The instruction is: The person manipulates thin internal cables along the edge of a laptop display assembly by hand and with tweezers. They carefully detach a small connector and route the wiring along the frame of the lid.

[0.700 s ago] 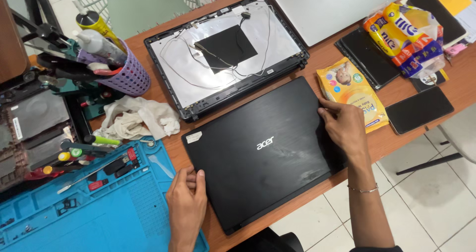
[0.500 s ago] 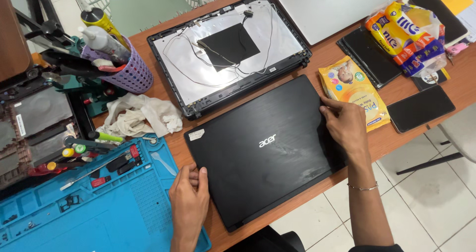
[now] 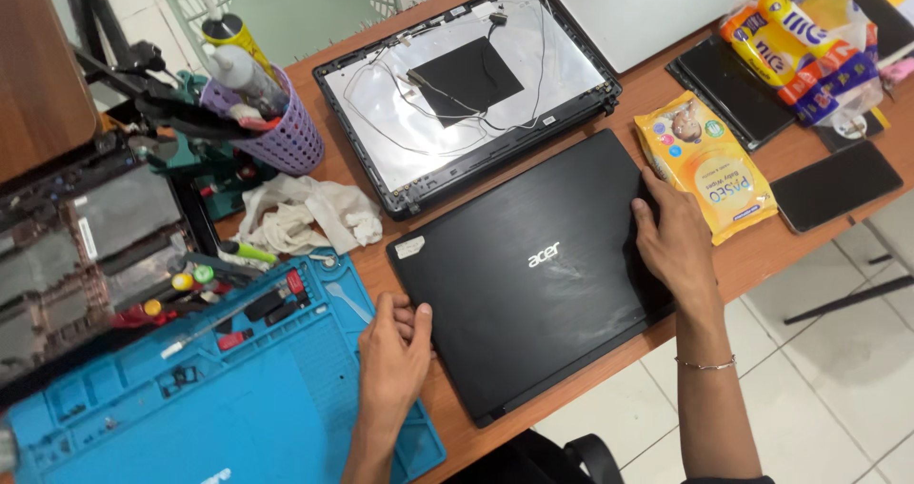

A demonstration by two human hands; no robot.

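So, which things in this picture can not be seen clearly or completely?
Head view only:
- The underside and hinge edge of the black laptop: hidden, lid shut.
- Fingertips of the right hand: curled over the laptop's edge.
- The grey laptop: cut off by the top edge.
- Small parts on the blue mat: too small to identify.
- The opened chassis at left: blurred.
- The left hand rests at the laptop's corner; grip unclear.

At nine o'clock the dismantled grey laptop chassis (image 3: 86, 256) is blurred; at twelve the flat silver laptop lid (image 3: 657, 8) runs past the edge.
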